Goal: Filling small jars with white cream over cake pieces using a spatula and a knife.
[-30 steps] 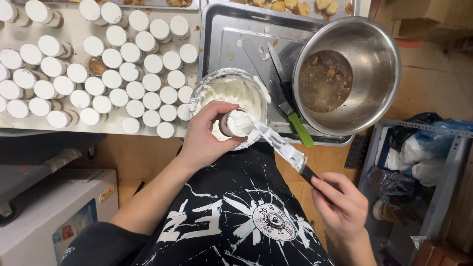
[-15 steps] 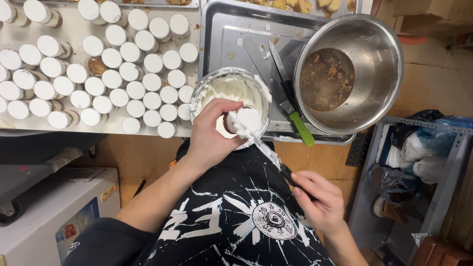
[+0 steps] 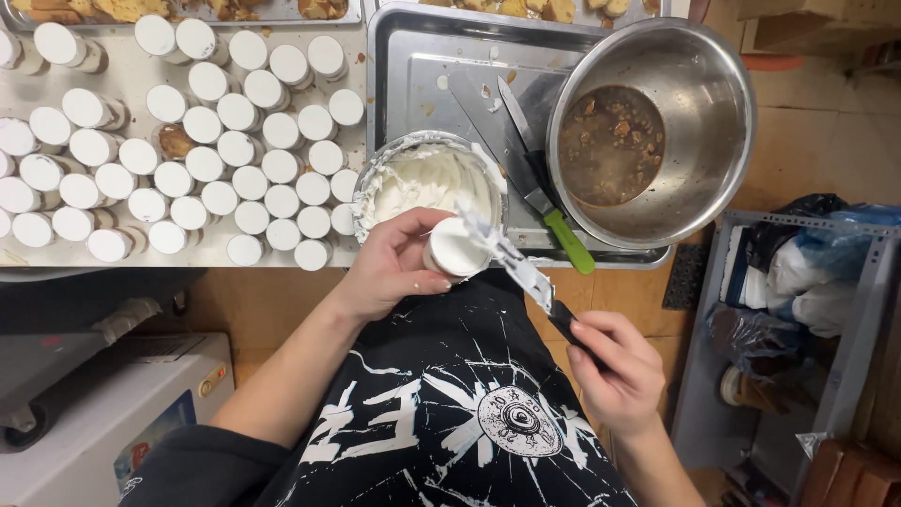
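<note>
Brimming with smooth white cream, small cup (image 3: 454, 250) meets cream-smeared spatula (image 3: 514, 266).

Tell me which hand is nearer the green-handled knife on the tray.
Right. The right hand sits just below the green-handled knife, gripping a spatula; the left hand holds a small cup farther left.

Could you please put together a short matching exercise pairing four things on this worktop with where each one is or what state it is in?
Things:
1. small cup
2. spatula
3. green-handled knife
4. steel bowl

Places or states:
A. lying on the metal tray
B. holds brown liquid with bits in it
C. held in the left hand, topped with white cream
D. held by its dark handle in the right hand, its blade smeared white

Pairs: 1-C, 2-D, 3-A, 4-B
</note>
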